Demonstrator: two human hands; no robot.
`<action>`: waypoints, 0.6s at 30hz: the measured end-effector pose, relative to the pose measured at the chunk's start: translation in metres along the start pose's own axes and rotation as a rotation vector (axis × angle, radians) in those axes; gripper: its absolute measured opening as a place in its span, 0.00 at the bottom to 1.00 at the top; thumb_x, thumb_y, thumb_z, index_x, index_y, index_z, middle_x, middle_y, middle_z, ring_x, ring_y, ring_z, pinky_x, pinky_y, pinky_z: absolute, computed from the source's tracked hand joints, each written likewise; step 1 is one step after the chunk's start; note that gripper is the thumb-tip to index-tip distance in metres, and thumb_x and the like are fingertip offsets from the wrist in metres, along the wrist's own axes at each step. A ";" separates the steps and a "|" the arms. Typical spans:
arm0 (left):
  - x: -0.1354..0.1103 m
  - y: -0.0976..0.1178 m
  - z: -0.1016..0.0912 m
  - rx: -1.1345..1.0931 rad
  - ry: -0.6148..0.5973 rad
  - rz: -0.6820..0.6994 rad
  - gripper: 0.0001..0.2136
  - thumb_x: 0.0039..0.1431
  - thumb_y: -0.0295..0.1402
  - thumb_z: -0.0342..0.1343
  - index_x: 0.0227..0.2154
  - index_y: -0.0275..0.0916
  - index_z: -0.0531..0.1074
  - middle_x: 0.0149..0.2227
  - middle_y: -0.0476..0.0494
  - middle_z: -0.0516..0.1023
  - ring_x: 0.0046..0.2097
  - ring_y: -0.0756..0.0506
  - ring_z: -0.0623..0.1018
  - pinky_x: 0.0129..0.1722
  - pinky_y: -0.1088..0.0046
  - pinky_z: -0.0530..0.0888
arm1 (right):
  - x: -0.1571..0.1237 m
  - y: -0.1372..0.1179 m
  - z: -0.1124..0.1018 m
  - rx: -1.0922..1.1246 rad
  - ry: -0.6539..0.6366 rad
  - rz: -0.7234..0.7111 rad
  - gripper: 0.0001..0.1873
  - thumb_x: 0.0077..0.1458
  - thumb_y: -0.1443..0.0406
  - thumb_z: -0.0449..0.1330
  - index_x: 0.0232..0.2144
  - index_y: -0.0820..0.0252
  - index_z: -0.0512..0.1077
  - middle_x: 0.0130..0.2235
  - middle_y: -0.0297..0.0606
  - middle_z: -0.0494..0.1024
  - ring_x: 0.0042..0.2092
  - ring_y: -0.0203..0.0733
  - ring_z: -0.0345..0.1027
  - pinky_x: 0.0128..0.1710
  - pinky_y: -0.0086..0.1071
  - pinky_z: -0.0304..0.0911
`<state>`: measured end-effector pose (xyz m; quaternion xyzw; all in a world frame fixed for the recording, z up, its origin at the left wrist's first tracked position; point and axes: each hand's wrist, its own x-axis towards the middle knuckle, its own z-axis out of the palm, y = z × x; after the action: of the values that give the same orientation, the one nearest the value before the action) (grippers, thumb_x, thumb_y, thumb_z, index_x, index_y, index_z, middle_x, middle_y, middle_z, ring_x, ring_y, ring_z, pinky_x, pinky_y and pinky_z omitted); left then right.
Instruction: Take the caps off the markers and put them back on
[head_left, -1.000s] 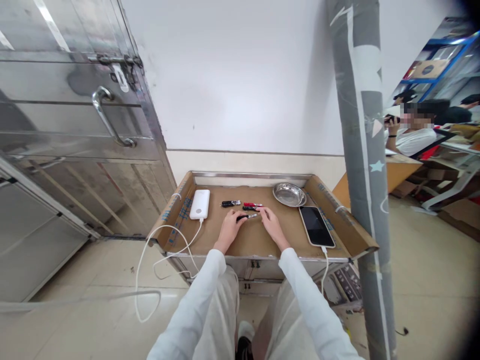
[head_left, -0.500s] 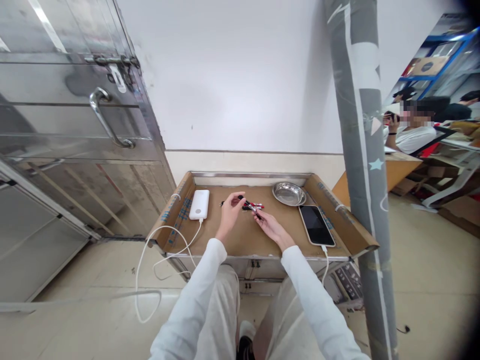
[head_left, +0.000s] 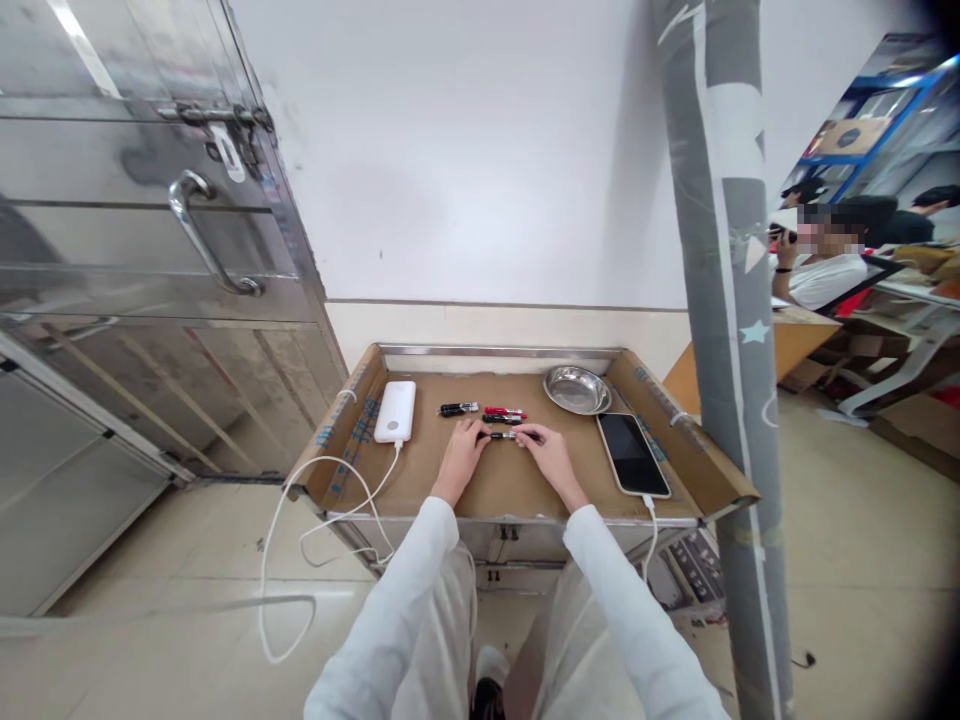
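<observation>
A black pen [head_left: 502, 436] with a clear section lies level between my two hands, low over the brown cardboard tabletop [head_left: 487, 485]. The fingers of my left hand [head_left: 463, 456] pinch its left end. At the other end, my right hand [head_left: 550, 460] grips it with thumb and fingers, hiding part of it. Just beyond them a red pen [head_left: 505, 411] lies beside another black pen [head_left: 501, 419]. Further left rest more black pens [head_left: 457, 409], close together; I cannot tell how many.
A white power bank [head_left: 395, 411] with a cable sits left. At right are a round steel dish [head_left: 577, 389] and a phone [head_left: 634, 454] on a cable. Cardboard-covered side walls bound the table; a grey wrapped pipe [head_left: 724, 250] stands right. A person [head_left: 832, 260] sits in the far background.
Both hands have come down and nearer to me with the pen, turning it from slanted to level. The pens on the table, partly covered before, now show.
</observation>
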<state>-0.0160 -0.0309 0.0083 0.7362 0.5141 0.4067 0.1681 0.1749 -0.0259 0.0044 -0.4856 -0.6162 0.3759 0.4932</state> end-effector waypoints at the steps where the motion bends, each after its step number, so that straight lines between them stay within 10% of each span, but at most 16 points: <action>1: 0.001 0.002 0.004 0.030 0.004 0.014 0.04 0.59 0.27 0.51 0.35 0.40 0.71 0.39 0.43 0.72 0.45 0.44 0.72 0.49 0.63 0.70 | 0.000 -0.001 0.003 -0.093 -0.019 -0.063 0.12 0.53 0.58 0.59 0.36 0.57 0.77 0.36 0.39 0.80 0.36 0.42 0.73 0.41 0.37 0.66; 7: 0.005 0.007 0.013 0.113 0.001 0.079 0.09 0.63 0.26 0.44 0.37 0.39 0.70 0.42 0.41 0.67 0.46 0.45 0.71 0.49 0.64 0.71 | 0.006 -0.001 0.017 -0.445 -0.150 -0.318 0.12 0.58 0.66 0.53 0.37 0.52 0.76 0.40 0.37 0.78 0.44 0.43 0.68 0.46 0.38 0.62; 18: -0.002 0.008 0.013 0.136 -0.079 0.113 0.05 0.62 0.30 0.47 0.37 0.41 0.69 0.39 0.43 0.69 0.45 0.43 0.72 0.49 0.61 0.70 | -0.005 0.010 0.005 -0.701 -0.006 -0.315 0.12 0.61 0.61 0.51 0.38 0.55 0.74 0.37 0.42 0.73 0.42 0.48 0.64 0.45 0.41 0.58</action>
<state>-0.0011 -0.0333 0.0045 0.7893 0.4911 0.3503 0.1143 0.1727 -0.0281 -0.0069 -0.5231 -0.7757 0.0634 0.3472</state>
